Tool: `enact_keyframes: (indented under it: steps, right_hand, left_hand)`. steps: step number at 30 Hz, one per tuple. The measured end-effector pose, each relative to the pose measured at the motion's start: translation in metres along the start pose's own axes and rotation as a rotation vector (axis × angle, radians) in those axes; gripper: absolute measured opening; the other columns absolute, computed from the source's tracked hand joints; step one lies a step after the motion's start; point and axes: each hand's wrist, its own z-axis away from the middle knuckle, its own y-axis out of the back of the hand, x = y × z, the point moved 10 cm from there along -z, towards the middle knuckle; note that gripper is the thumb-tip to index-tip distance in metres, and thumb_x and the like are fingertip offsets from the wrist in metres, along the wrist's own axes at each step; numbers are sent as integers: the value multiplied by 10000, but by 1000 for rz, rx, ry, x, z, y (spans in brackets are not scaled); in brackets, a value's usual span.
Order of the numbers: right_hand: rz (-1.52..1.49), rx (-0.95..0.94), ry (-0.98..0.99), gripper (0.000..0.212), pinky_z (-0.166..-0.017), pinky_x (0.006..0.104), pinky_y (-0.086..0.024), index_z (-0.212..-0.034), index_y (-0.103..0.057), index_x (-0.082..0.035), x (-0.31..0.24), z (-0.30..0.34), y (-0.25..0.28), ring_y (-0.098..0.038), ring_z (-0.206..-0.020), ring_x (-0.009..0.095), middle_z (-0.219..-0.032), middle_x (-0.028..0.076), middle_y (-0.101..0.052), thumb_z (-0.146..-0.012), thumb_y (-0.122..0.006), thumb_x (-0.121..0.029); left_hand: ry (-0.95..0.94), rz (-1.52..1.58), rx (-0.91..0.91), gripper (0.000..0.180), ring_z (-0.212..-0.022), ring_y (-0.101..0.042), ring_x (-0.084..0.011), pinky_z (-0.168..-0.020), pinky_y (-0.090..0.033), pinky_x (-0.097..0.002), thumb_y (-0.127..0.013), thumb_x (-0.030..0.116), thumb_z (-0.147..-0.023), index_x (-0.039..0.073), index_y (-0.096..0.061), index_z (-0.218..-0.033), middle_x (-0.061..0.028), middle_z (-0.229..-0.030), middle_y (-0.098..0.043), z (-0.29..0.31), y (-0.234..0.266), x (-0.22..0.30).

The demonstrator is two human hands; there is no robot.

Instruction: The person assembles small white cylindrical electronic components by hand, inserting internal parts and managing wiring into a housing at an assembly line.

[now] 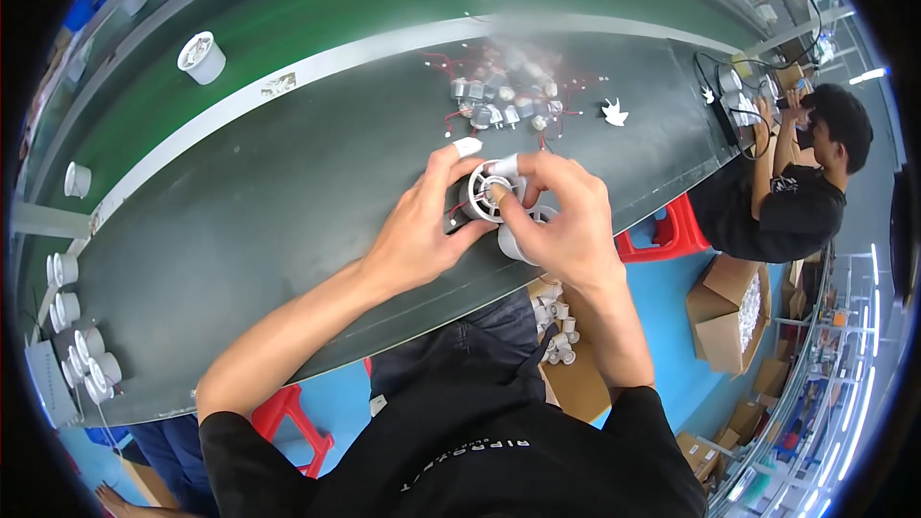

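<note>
Just above the near edge of the table, my left hand point(411, 230) is curled round the left side of a white round plastic housing point(476, 208) with a spoked ring opening. My right hand point(580, 221) grips the same housing from the right, its thumb pressed into the opening. Both hands have white coverings on a fingertip. A second white cup-shaped housing point(513, 247) lies below the first, partly hidden by my right hand. Beyond my hands is a heap of small motors point(504, 101) with red wires. What my right fingertips touch inside the housing is hidden.
A white fan blade point(614, 113) lies right of the motors. White cups point(201, 58) stand on the green conveyor point(336, 10); more housings point(91, 360) sit at the far left. A co-worker point(811, 173) works at the right. Below the table, a cardboard box point(580, 388) holds white parts.
</note>
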Motion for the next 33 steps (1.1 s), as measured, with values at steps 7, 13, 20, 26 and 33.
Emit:
enact_keyframes:
  steps: [7, 13, 20, 26, 33]
  right_hand:
    - [166, -37, 269, 201, -539, 348, -373, -844, -633, -67, -25, 2, -5, -514, -537, 181, -579, 20, -510, -705, -775, -41]
    - [148, 127, -144, 202, -514, 319, -360, -862, -599, -43, 18, 7, 10, -442, -498, 161, -552, 25, -430, -723, -744, -71]
    - [-59, -12, 91, 238, -747, 313, -520, -962, -675, -35, -9, 1, 2, -647, -772, 182, -1053, 93, -749, -749, -778, -3]
    - [-18, -68, 79, 241, -788, 360, -540, -980, -686, -21, -5, 0, -12, -675, -885, 255, -1082, 87, -751, -769, -802, -33]
    - [0, -16, 10, 234, -733, 398, -545, -998, -680, -35, 11, 0, -4, -665, -841, 292, -1004, 81, -745, -800, -797, -76]
  left_hand:
    - [-56, -8, 4, 798, -1177, -610, -430, -932, -536, -463, -800, 20, -795, 42, -299, -1416, -236, -1314, -594, -1, 0, 3]
    - [-22, 50, 11, 767, -1171, -605, -430, -939, -525, -464, -800, 25, -786, 30, -342, -1401, -232, -1289, -597, -1, -1, -2]
    - [-130, -92, 218, 669, -866, -557, -284, -762, -451, -370, -724, 24, -703, 2, -465, -1320, -141, -952, -561, 7, 32, 22]
    - [-40, -129, 165, 590, -452, -401, -89, -468, -290, -256, -674, -7, -784, -10, -436, -1324, 1, -526, -425, 12, 29, 18]
    - [36, 27, 221, 501, -560, -606, -171, -577, -490, -297, -634, -61, -849, 6, -448, -1310, -93, -651, -642, 10, 29, 0]
